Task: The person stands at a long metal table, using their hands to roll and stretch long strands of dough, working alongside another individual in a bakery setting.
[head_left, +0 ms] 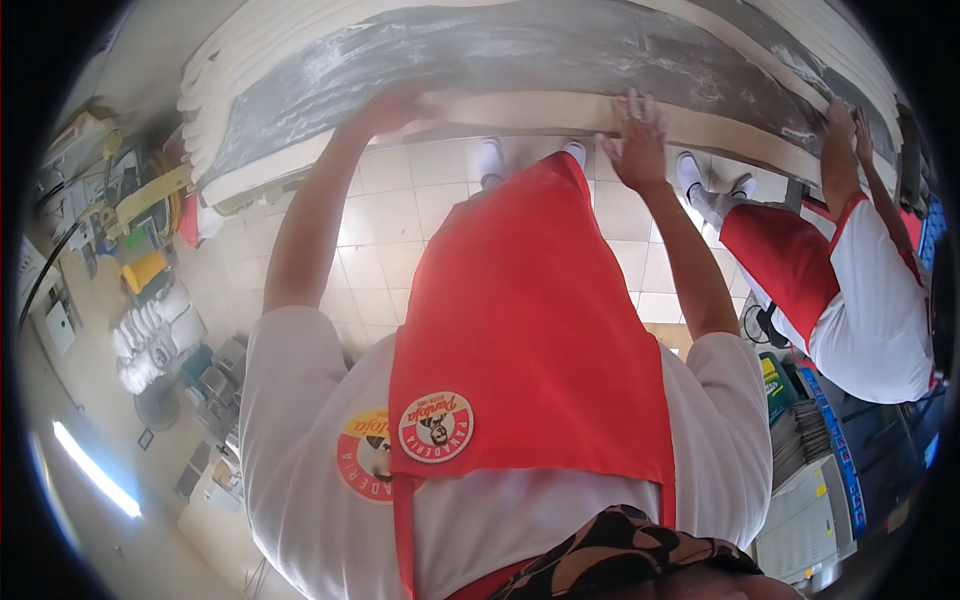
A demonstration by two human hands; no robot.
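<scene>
A long pale strip (pixel 520 110), apparently dough, runs along the near edge of a dark, flour-dusted worktop (pixel 420 50). My left hand (pixel 400 108) is blurred at the strip's left part, so its fingers and any contact are unclear. My right hand (pixel 637 140) has its fingers spread and raised at the strip, dusted pale, holding nothing; whether the fingertips touch it is hard to tell. Layered pale folds (pixel 200 110) lie at the worktop's left end. My red apron (pixel 530 330) hangs between my arms.
A co-worker in a red apron (pixel 770 260) stands at my right, hands (pixel 840 130) at the worktop. Tiled floor (pixel 385 250) shows below. Assorted equipment (pixel 140 270) lines the left side; a green container (pixel 775 390) and stacked trays sit at the lower right.
</scene>
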